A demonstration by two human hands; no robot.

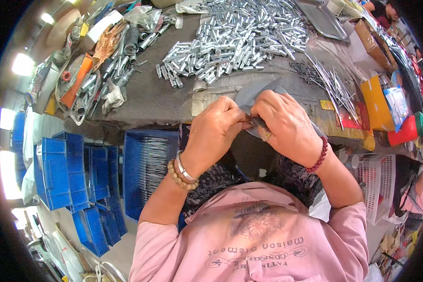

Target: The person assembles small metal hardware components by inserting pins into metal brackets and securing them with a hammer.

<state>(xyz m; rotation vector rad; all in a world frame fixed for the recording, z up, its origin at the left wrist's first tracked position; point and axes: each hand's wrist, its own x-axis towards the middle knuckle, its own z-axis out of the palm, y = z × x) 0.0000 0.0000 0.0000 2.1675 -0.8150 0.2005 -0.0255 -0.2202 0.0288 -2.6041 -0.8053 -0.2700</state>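
My left hand and my right hand meet at the near edge of the workbench. Between them is a smooth grey piece with a curved outline, thin like a sheet; its kind cannot be made out. My right hand is closed over this piece, its fingers bent and wrapped at the top. The left thumb and fingertips pinch together beside it, and whatever they hold is hidden or too small to name. Beyond both hands lies a large heap of short shiny metal tubes on the bench.
Thin metal rods and small dark pins lie at right, near a yellow box and a red bottle. Tools with an orange handle crowd the left. Below stand blue bins and a blue crate of metal rods.
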